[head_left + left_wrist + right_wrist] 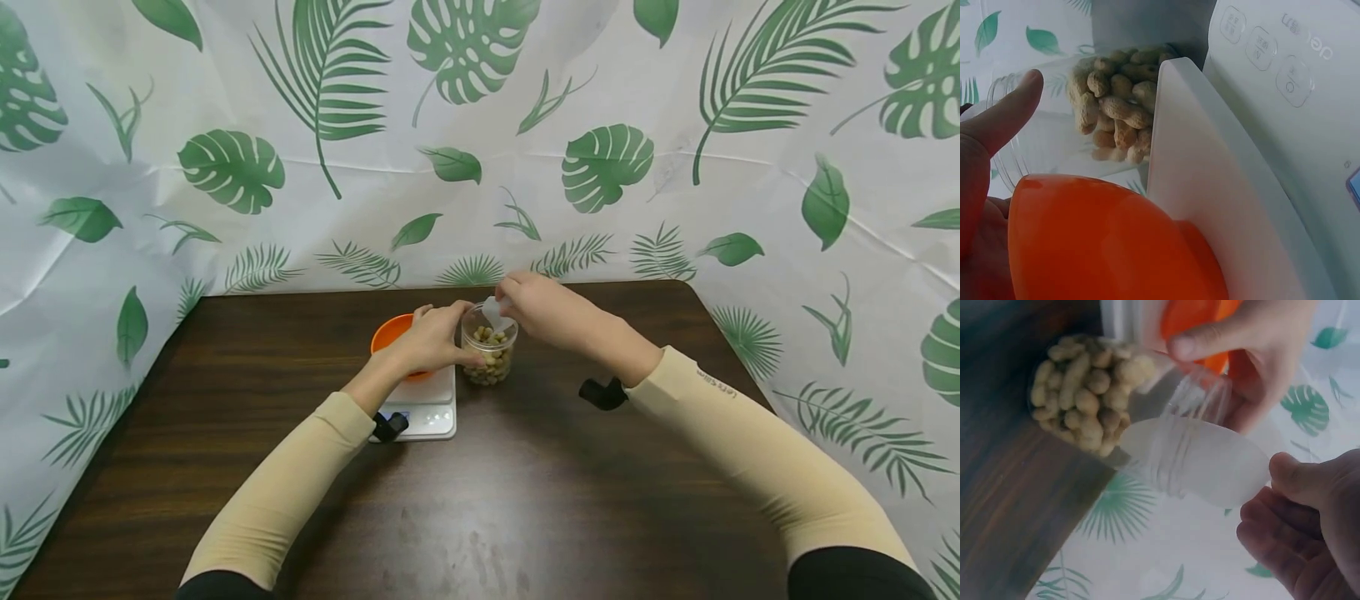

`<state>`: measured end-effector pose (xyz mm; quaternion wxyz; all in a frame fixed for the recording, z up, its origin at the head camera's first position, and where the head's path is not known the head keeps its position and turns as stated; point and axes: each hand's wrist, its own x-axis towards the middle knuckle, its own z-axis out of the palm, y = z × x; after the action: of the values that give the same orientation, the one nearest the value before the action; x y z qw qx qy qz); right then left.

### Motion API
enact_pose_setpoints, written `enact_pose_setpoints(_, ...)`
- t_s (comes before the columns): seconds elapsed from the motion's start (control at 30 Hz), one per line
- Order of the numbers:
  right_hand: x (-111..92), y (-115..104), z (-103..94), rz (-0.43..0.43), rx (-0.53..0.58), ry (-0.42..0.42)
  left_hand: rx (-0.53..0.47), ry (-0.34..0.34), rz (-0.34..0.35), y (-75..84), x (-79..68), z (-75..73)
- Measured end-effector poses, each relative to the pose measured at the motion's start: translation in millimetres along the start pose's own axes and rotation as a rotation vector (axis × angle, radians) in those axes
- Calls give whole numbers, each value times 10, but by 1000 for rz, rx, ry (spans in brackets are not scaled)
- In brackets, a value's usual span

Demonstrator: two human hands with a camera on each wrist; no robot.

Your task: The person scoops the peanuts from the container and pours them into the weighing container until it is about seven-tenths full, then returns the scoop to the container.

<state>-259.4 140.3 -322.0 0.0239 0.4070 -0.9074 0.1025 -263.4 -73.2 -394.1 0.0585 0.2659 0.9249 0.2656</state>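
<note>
A clear plastic jar [510, 337], part filled with unshelled peanuts [1088, 394], stands on the table beside a scale. My left hand [435, 337] holds the jar near its rim, the thumb on the near side and the other fingers partly hidden behind it. With thumb and fingers, my right hand [551, 312] pinches the end of a whitish translucent scoop [1216, 459]. The scoop dips through the jar's mouth, its far end close to the peanuts. Just left of the jar, an orange bowl [1097, 244] sits on the scale, partly covered by my left hand.
The white kitchen scale [435, 421] has buttons and a small display at its front. Under everything is a dark wooden table [480, 508]. Behind its far edge hangs a white sheet [465, 225] printed with green leaves.
</note>
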Motion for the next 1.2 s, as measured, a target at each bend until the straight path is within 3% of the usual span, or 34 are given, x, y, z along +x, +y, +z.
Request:
enact_pose_setpoints(0.17,13,-32,81,-58,-58,1,-22,2,7,-12,-3,10)
enact_pose_setpoints(0.3,16,1,152,-40,13,39,-26,14,6,-15,-8,13)
enact_pose_setpoints(0.5,0,43,322,-73,20,46,-10,11,-5,-12,-4,12)
enact_pose_setpoints(0.77,16,184,361,-21,247,95,-25,14,-2,-20,0,20)
enact_pose_setpoints(1.2,-112,309,442,95,427,242,-1,21,-4,2,1,27)
